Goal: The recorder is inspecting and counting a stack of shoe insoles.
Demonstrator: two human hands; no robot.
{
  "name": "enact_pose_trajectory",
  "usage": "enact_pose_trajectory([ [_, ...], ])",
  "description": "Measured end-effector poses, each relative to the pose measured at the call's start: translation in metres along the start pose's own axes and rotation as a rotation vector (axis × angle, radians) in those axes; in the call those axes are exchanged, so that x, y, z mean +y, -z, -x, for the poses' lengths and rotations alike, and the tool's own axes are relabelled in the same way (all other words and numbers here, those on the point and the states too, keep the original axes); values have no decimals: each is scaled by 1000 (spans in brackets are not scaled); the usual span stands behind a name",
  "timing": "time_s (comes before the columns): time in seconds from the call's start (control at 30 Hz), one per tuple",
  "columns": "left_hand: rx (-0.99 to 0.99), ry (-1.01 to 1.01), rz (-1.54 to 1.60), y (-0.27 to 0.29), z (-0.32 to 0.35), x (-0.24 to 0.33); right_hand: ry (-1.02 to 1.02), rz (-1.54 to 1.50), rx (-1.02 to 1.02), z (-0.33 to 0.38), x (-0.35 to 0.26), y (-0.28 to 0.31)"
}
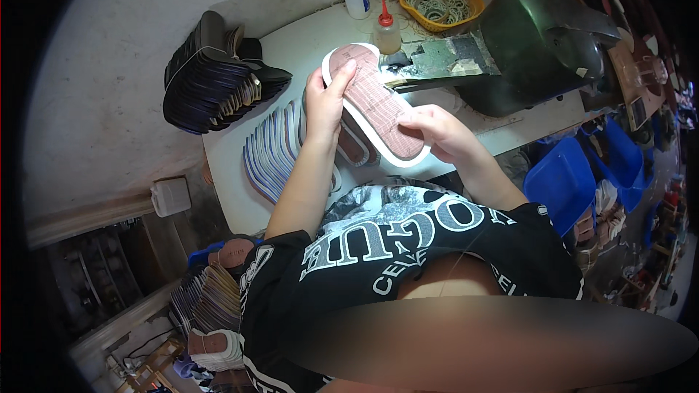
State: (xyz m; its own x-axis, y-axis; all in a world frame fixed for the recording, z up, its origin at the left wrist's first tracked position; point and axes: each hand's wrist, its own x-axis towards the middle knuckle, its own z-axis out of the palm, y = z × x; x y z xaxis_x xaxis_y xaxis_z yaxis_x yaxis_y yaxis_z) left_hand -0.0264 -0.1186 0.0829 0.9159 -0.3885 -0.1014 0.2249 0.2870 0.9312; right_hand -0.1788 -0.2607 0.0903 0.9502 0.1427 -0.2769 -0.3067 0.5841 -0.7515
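- Pinkish-brown, white-rimmed, sole-shaped piece [371, 94] was held above the flat white table [306, 36] — left hand [325, 102] gripping its far end, right hand [440, 131] its near.
- Even, light support seemed wise — no bending.

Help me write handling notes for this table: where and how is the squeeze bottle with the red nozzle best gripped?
Grip the squeeze bottle around its wider body, below the red nozzle, probably coming from the left: it stands upright, the nozzle tapers to a thin tip, and the machine's flat arm looks close on its right.
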Motion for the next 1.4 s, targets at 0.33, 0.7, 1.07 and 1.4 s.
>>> enact_pose_trajectory([
  [0.33,-84,141,-24,-19,-22,-2,-29,-86,50,19,7,-10],
  [0.7,-121,-436,-1038,1,-94,19,188,-308,246,-24,4,-35],
  [1.07,-1539,-165,-1578,-62,-127,81,192,-192,341,-37,-1,-37],
  [1.4,-1613,-121,-1518,-70,-139,80,189,-137,281,-40,0,-33],
])
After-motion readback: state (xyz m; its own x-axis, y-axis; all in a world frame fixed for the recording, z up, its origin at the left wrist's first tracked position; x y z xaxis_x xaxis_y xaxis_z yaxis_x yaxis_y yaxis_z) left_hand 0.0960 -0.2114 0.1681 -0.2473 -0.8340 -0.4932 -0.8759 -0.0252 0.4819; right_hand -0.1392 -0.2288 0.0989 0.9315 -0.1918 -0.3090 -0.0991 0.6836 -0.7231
